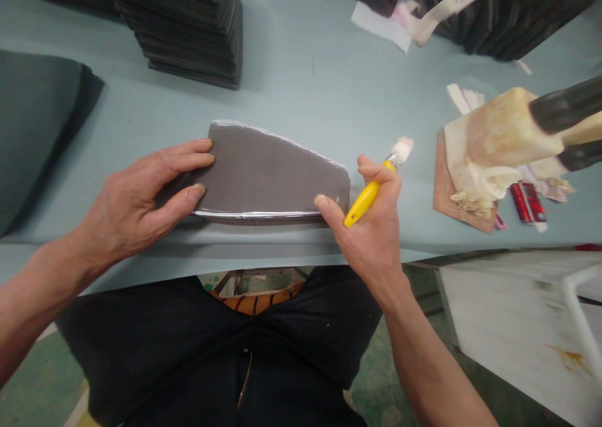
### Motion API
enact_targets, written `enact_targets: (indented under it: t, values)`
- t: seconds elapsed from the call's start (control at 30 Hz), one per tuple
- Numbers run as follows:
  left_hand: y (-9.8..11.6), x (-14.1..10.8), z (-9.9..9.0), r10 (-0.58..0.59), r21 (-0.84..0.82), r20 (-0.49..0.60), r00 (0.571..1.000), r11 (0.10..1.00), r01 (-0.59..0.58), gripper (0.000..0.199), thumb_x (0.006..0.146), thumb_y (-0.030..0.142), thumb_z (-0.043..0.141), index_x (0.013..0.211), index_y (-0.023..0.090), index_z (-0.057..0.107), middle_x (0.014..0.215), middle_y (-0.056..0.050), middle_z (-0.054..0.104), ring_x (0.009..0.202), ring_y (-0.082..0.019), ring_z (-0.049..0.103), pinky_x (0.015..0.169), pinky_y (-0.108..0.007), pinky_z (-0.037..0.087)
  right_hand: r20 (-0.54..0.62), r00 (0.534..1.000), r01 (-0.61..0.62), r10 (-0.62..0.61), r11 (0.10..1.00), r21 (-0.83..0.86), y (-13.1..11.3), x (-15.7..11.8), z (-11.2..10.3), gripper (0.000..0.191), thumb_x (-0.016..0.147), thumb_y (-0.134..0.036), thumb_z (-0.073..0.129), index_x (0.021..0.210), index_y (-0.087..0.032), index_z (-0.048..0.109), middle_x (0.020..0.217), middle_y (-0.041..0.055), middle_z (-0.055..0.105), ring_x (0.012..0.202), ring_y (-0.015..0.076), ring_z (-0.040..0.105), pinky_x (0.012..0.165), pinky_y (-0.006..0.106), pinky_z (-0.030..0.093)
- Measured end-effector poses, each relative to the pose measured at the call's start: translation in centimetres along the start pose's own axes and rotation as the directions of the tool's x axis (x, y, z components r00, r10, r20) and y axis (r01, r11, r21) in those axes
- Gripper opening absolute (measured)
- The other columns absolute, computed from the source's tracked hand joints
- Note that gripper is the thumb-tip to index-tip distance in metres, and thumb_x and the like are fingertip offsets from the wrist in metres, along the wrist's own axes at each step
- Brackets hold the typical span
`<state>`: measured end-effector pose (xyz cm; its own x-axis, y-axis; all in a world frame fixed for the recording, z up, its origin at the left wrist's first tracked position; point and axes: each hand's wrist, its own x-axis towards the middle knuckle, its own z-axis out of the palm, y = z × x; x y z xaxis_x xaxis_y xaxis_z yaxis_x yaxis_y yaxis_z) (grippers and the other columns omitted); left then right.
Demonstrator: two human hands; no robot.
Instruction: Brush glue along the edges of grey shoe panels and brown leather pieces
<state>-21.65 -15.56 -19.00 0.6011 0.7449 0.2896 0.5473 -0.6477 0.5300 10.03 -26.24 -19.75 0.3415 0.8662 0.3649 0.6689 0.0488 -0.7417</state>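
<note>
A dark grey flat piece (273, 173) lies near the table's front edge, with white coating along its slanted far edge and its straight near edge. Its visible side looks layered, but I cannot tell how many sheets there are. My left hand (141, 192) grips its left end, fingertips on the side and thumb at the near corner. Between the fingers of my right hand (374, 226) is a yellow-handled paintbrush (364, 202), its white-smeared bristles pointing up and away. The right thumb rests on the piece's near right corner.
Tall stacks of dark sheets (197, 32) stand at the back left, and a dark green-grey pile (37, 132) lies at left. On the right are a stained pale container (503, 126) with black handles, a brown board (442, 182) and a red can-like object (527, 202).
</note>
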Motion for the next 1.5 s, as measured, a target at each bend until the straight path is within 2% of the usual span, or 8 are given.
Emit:
enact_targets:
  t: [0.23, 0.67, 0.87, 1.0, 1.1, 1.27, 1.37, 1.5]
  values:
    - [-0.1, -0.1, 0.0, 0.000, 0.000, -0.001, 1.000, 1.000, 0.000, 0.039, 0.112, 0.041, 0.053, 0.149, 0.030, 0.060, 0.167, 0.001, 0.059, 0.152, -0.021, 0.059, 0.132, -0.041, 0.043, 0.023, 0.998, -0.064, 0.065, 0.997, -0.054, 1.3, 0.2, 0.0, 0.074, 0.086, -0.063, 0.085, 0.137, -0.024, 0.048, 0.155, 0.0181, 0.053, 0.152, 0.0353, 0.052, 0.131, 0.069, 0.034]
    - [0.0, -0.1, 0.0, 0.011, -0.004, 0.000, 1.000, 1.000, -0.011, 0.040, 0.111, 0.042, 0.053, 0.149, 0.030, 0.061, 0.167, 0.002, 0.059, 0.152, -0.021, 0.058, 0.133, -0.038, 0.041, 0.126, 0.985, -0.109, 0.121, 0.989, -0.097, 1.5, 1.2, -3.8, 0.068, 0.084, -0.052, 0.087, 0.137, -0.026, 0.053, 0.137, 0.0117, 0.062, 0.136, 0.0320, 0.060, 0.126, 0.060, 0.045]
    - [0.1, -0.1, -0.1, -0.005, 0.003, 0.005, 1.000, 1.000, 0.005, 0.040, 0.112, 0.043, 0.053, 0.149, 0.030, 0.061, 0.167, 0.001, 0.058, 0.152, -0.021, 0.059, 0.133, -0.039, 0.041, 0.137, 0.980, -0.138, 0.143, 0.989, -0.046, 0.9, 1.4, -2.7, 0.067, 0.084, -0.053, 0.085, 0.135, -0.026, 0.052, 0.132, 0.0095, 0.061, 0.137, 0.0305, 0.058, 0.127, 0.057, 0.045]
    - [0.1, -0.2, -0.1, 0.007, 0.006, 0.006, 1.000, 1.000, -0.007, 0.041, 0.112, 0.043, 0.053, 0.149, 0.027, 0.061, 0.167, 0.000, 0.058, 0.152, -0.021, 0.058, 0.133, -0.038, 0.041, 0.217, 0.955, -0.183, 0.203, 0.977, -0.111, 0.2, 1.6, -2.4, 0.077, 0.077, -0.061, 0.088, 0.134, -0.025, 0.051, 0.116, 0.0054, 0.057, 0.114, 0.0278, 0.063, 0.113, 0.055, 0.055]
    - [0.1, -0.1, 0.0, 0.010, 0.001, 0.013, 1.000, 1.000, -0.010, 0.042, 0.112, 0.044, 0.052, 0.149, 0.026, 0.060, 0.167, 0.000, 0.058, 0.152, -0.020, 0.058, 0.133, -0.038, 0.040, 0.224, 0.942, -0.214, 0.248, 0.963, -0.166, -0.1, 2.0, -3.5, 0.074, 0.078, -0.060, 0.085, 0.134, -0.025, 0.052, 0.122, 0.0070, 0.058, 0.108, 0.0260, 0.061, 0.107, 0.051, 0.057]
    - [0.1, 0.0, 0.0, 0.007, 0.006, 0.011, 1.000, 1.000, -0.007, 0.042, 0.113, 0.044, 0.052, 0.149, 0.024, 0.061, 0.167, 0.000, 0.058, 0.152, -0.019, 0.058, 0.133, -0.035, 0.039, 0.239, 0.934, -0.223, 0.267, 0.955, -0.196, -0.1, 2.7, -5.3, 0.072, 0.077, -0.059, 0.085, 0.132, -0.024, 0.053, 0.137, 0.0125, 0.059, 0.127, 0.0326, 0.058, 0.115, 0.055, 0.050]
    - [0.0, 0.0, -0.1, 0.003, 0.005, 0.009, 1.000, 1.000, -0.003, 0.043, 0.113, 0.046, 0.052, 0.149, 0.024, 0.061, 0.167, 0.000, 0.058, 0.152, -0.019, 0.058, 0.133, -0.035, 0.040, 0.238, 0.938, -0.228, 0.251, 0.966, -0.120, -0.3, 2.8, -4.7, 0.073, 0.077, -0.059, 0.086, 0.132, -0.025, 0.052, 0.137, 0.0121, 0.060, 0.129, 0.0322, 0.059, 0.113, 0.053, 0.051]
    - [0.0, -0.1, -0.1, -0.001, 0.003, 0.011, 1.000, 1.000, 0.001, 0.043, 0.113, 0.046, 0.052, 0.149, 0.026, 0.061, 0.167, 0.001, 0.058, 0.152, -0.020, 0.058, 0.133, -0.038, 0.040, 0.266, 0.925, -0.251, 0.271, 0.962, -0.108, -0.7, 2.6, -3.3, 0.077, 0.075, -0.062, 0.088, 0.133, -0.026, 0.053, 0.119, 0.0060, 0.061, 0.102, 0.0249, 0.062, 0.098, 0.048, 0.057]
